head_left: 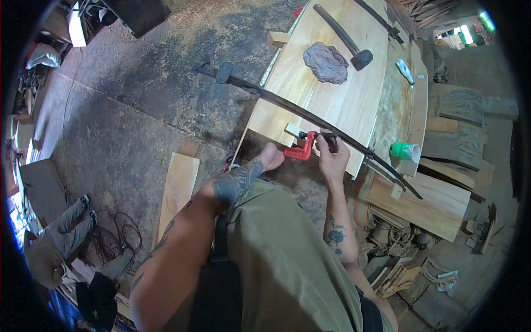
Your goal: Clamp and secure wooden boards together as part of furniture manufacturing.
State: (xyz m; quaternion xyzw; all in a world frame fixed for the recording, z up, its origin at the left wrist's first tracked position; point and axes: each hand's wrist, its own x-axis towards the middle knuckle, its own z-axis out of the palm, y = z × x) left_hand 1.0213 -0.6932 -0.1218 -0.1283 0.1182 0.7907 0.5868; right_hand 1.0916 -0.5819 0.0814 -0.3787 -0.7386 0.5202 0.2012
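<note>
A red C-clamp (300, 152) sits at the near edge of a wide, pale wooden panel (276, 119). My right hand (333, 157) is closed around the dark screw end of this clamp. Against the clamp's red frame, on its left, my left hand (270, 157) is curled, its fingers mostly hidden by the panel edge and the hand itself. A small light wood block (293, 130) lies on the panel at the screw's tip. Just beyond both hands, a long dark bar clamp (310, 117) crosses the panel diagonally.
Farther along the panel are a mallet (361, 59), a crumpled grey-purple cloth (325, 62) and another bar clamp (381, 22). A green and white cup (406, 151) and a bottle (404, 72) stand to the right. A loose board (180, 185) lies on the floor left; a person (61, 235) is at far left.
</note>
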